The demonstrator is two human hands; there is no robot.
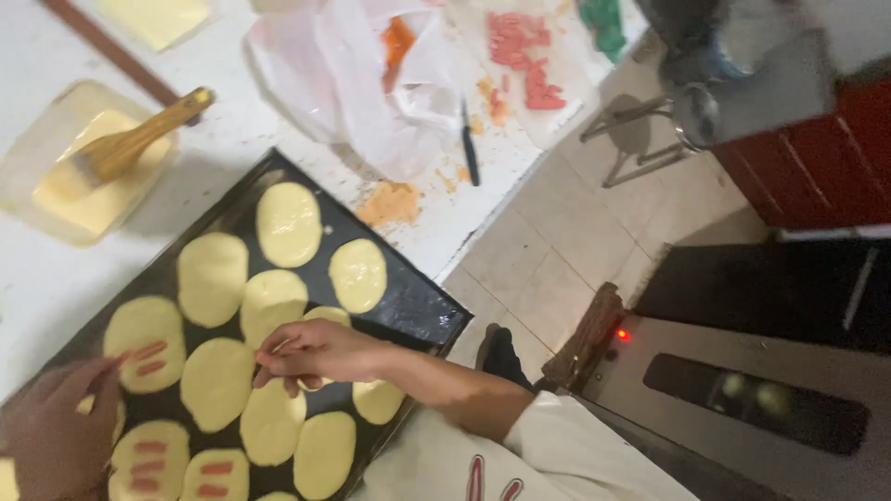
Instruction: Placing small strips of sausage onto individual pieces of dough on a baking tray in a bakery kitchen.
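Note:
A black baking tray (418, 306) holds several pale yellow dough ovals (288, 223). Some ovals at the near left carry red strips (148, 357). My left hand (56, 431) is at the tray's lower left, its fingertips pinching the end of a red strip on one oval. My right hand (316, 353) hovers over the middle ovals with fingers curled together; whether it holds anything is unclear. Its arm, in a white sleeve (566, 450), comes in from the lower right.
A clear tub of yellow wash with a wooden brush (139, 139) stands upper left on the white counter (56, 56). A plastic bag (353, 83), a black knife (469, 148), cut red pieces (529, 56) and orange crumbs (390, 202) lie beyond the tray. An oven (742, 390) stands at the right over a tiled floor (566, 241).

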